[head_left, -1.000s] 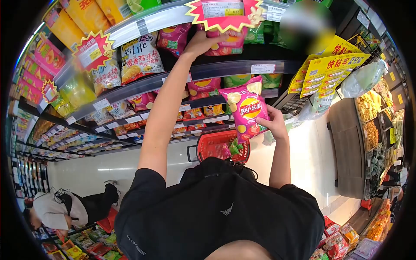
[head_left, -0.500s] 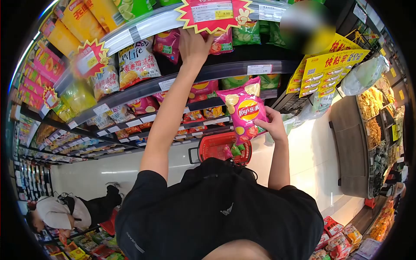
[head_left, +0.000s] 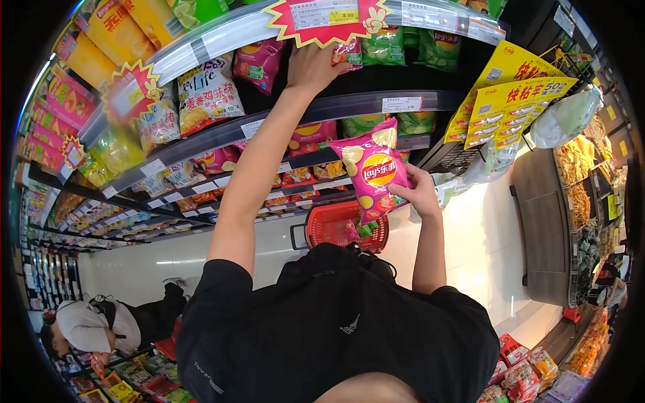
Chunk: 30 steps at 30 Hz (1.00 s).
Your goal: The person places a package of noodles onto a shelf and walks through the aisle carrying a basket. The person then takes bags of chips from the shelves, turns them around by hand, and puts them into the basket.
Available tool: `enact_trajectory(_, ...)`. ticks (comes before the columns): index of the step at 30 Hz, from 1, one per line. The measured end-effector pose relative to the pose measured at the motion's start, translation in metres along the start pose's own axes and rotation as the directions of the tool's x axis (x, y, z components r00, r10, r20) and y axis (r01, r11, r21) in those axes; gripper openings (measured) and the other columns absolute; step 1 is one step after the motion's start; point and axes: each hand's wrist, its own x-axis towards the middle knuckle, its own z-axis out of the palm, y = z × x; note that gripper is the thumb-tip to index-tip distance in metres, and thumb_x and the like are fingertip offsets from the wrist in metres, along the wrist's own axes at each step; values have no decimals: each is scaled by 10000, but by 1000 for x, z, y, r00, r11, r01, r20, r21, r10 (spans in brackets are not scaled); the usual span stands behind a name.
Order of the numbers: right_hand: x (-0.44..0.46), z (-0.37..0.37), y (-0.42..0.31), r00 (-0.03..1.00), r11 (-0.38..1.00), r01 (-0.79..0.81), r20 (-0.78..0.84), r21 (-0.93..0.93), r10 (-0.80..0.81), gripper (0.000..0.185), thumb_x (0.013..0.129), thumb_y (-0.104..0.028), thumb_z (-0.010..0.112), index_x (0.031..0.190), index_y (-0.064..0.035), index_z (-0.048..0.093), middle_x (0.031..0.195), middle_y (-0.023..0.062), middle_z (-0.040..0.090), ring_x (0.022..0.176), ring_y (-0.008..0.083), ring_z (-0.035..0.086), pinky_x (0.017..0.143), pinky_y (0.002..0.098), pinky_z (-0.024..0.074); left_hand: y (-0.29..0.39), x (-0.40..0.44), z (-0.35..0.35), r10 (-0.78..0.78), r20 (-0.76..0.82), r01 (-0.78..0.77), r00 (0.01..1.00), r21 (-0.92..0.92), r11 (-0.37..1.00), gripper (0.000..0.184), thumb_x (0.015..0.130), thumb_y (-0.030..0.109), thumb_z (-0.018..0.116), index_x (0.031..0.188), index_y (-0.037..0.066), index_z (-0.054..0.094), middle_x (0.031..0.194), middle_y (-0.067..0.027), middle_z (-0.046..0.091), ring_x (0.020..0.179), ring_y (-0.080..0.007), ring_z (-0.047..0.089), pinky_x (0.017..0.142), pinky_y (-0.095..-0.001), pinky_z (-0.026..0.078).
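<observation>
My right hand (head_left: 421, 193) grips a pink Lay's chip bag (head_left: 377, 168) by its right edge, thumb across the front. The bag is upright and slightly tilted, held in front of the shelves. My left hand (head_left: 313, 69) reaches into the upper shelf, touching a pink chip bag (head_left: 351, 56) there. Its fingertips are hidden behind a red and yellow price sign (head_left: 327, 21), so I cannot tell how they are closed. Another pink bag (head_left: 258, 64) leans just left of that hand, and green chip bags (head_left: 383, 48) stand to the right.
Below me on the floor sits a red shopping basket (head_left: 329, 225) with a few small packets inside. Yellow glue cards (head_left: 514, 107) hang from a rack at right. A dark produce stand (head_left: 545, 228) is beyond. Another person (head_left: 101, 326) is at lower left.
My left hand has shifted slightly right along the upper shelf, uncovering more of the pink bag on its left. The held Lay's bag has moved a little left.
</observation>
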Motion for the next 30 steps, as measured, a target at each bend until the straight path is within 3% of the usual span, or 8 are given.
enact_trajectory(13,-1,-2,3,1000,1000,-7,1,10,7,418,720,-42,737,1081,61,554,979,104,642,885,127,600,799,265,485,-6,-28,-3,96,-319,-78,943,67,995,635,728,500,677,1231,141,529,1154,-123,483,1064,-327,454,920,-416,381)
enact_trajectory(16,2,0,2,1000,1000,-4,16,8,3,432,722,-47,737,1095,60,547,987,106,639,891,131,601,807,266,484,-6,-36,-11,83,-390,-95,917,-12,995,519,750,403,690,1149,90,578,1095,-125,513,1026,-317,482,891,-401,401)
enact_trajectory(19,4,3,3,998,997,42,-44,69,-39,455,737,-49,729,1130,62,528,1015,98,627,910,133,595,821,269,477,-6,-57,-21,-19,-578,-192,816,-302,934,322,712,179,736,976,34,622,957,-123,577,930,-324,554,821,-365,452)
enact_trajectory(20,5,3,5,994,997,66,-93,51,-61,439,744,-43,722,1128,51,533,1024,90,625,917,135,593,825,269,475,-1,-72,-27,-76,-587,-180,806,-365,913,247,719,100,732,915,8,614,986,-114,584,891,-267,591,772,-326,480)
enact_trajectory(22,6,5,6,985,986,98,-152,133,-77,449,752,-46,715,1146,35,515,1055,84,613,946,139,584,838,272,469,1,-111,-19,-284,-419,-113,863,-707,698,227,734,39,718,919,5,590,933,-80,599,798,-177,615,706,-275,494)
enact_trajectory(24,4,12,3,979,969,126,-185,214,-86,460,762,-52,706,1164,21,493,1091,83,597,982,142,573,857,276,460,15,-155,-12,-502,-44,140,864,-936,323,193,755,-28,693,896,-7,563,861,-57,607,735,-111,606,684,-228,491)
enact_trajectory(28,4,16,9,972,959,122,-226,254,-64,488,762,-57,705,1185,12,473,1102,94,590,992,160,577,862,288,461,37,-218,13,-524,235,205,818,-972,-117,136,798,-54,635,899,-36,545,808,-100,621,743,-161,642,690,-260,532)
enact_trajectory(30,3,19,7,974,956,92,-226,280,-28,485,763,-60,704,1183,15,473,1099,102,591,986,163,580,857,291,465,45,-233,22,-506,291,224,812,-956,-190,123,811,-48,619,914,-42,552,816,-109,624,743,-172,645,691,-274,540)
